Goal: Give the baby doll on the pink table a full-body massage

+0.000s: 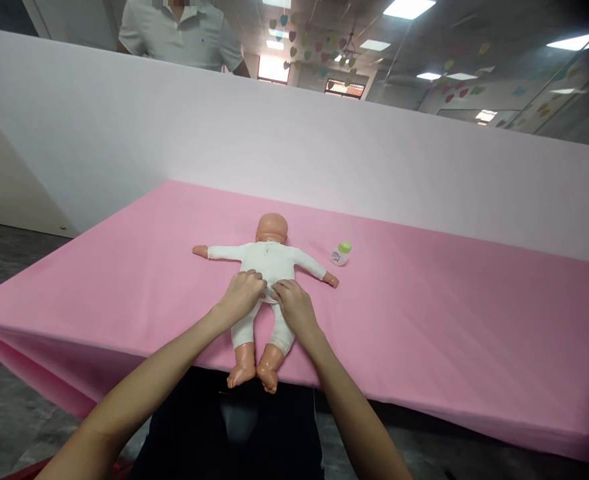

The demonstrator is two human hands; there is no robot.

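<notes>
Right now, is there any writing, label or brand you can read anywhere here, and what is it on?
No text can be read.
The small bottle with the green cap, lying beside the doll, has a label with blue print: too small and blurred to read.
The person's shirt behind the white screen shows no readable text.

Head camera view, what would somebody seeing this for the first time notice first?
A baby doll in white clothes lies on its back in the middle of the pink tablecloth, arms spread. The left hand and right hand both rest at its waist. A small bottle with a green cap lies to the doll's right.
</notes>
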